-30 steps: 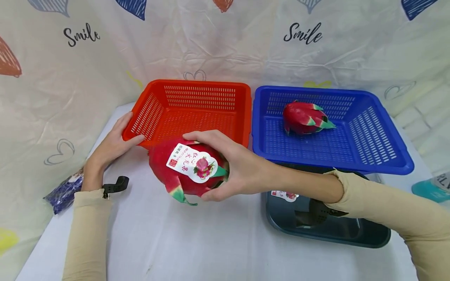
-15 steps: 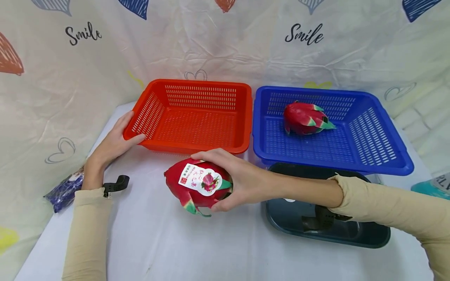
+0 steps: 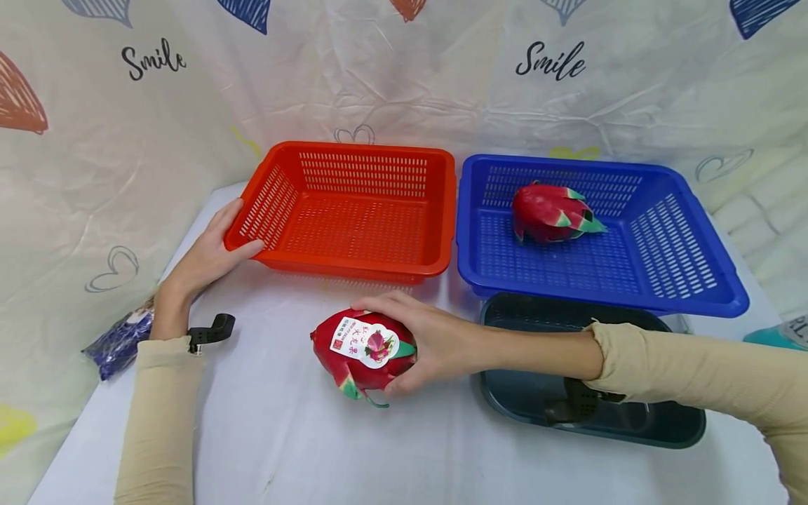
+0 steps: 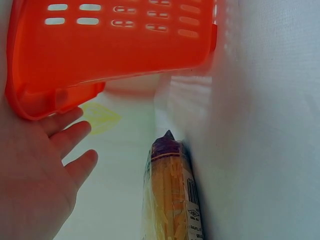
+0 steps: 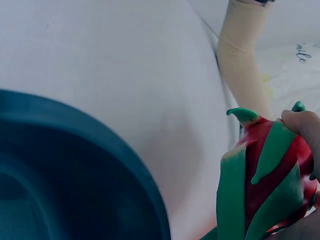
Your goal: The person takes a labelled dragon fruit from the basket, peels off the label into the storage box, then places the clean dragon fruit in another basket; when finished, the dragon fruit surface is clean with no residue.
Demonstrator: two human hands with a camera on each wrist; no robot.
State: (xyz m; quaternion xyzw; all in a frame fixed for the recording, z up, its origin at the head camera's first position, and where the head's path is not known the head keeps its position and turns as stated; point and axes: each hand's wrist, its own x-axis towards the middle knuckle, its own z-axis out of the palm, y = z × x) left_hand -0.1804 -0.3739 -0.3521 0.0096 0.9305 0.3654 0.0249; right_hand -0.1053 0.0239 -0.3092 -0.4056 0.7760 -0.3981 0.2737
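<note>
My right hand [image 3: 435, 344] grips a red dragon fruit [image 3: 341, 351] with green-tipped scales and a white label. Thumb and fingers span its scaly end, low over the white table in front of the red basket. In the right wrist view, the dragon fruit [image 5: 272, 170] shows its long green scales. My left hand [image 3: 208, 256] rests on the left side of the red basket [image 3: 353, 266], thumb over the rim. From the left wrist, straight, spread fingers [image 4: 70, 137] show below the rim. Another dragon fruit [image 3: 549, 212] lies in the blue basket [image 3: 568, 287].
A dark teal tray [image 3: 524, 403] stands in front of the blue basket, partly under my right forearm. Beyond my left wrist lies a purple plastic packet [image 3: 123, 344]. A turquoise container [image 3: 783, 333] stands at the right edge, and a printed cloth [image 3: 353, 70] hangs behind.
My right hand has carried the dragon fruit from over the red basket's front edge toward me and slightly right, lower over the table. The left hand stays at the red basket.
</note>
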